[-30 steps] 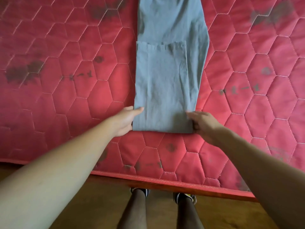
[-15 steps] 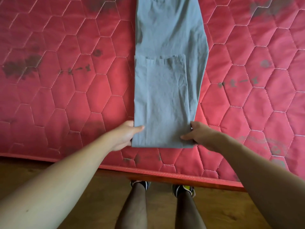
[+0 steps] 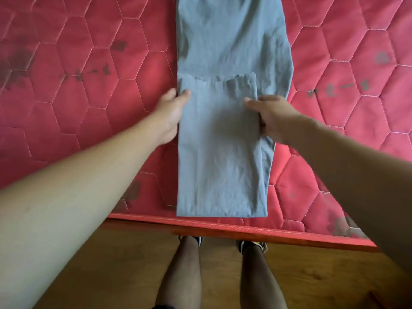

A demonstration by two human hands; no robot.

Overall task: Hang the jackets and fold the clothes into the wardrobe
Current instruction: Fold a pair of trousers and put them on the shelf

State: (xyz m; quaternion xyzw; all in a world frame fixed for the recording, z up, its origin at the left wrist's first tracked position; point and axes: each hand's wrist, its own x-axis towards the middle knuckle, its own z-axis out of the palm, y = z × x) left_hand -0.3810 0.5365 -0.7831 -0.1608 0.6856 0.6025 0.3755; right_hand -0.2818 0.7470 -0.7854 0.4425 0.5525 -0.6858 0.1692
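On mattress (image 3: 66, 112) — one garment (image 3: 223, 166), two hands (image 3: 170, 114) (image 3: 275, 117)

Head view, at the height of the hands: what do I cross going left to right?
At hand height: red quilted mattress → left hand → folded grey garment → right hand → mattress again.

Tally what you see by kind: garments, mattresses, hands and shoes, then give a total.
Garment: 1
Mattress: 1
Hands: 2, left hand, right hand
Shoes: 2, left shoe, right shoe
Total: 6
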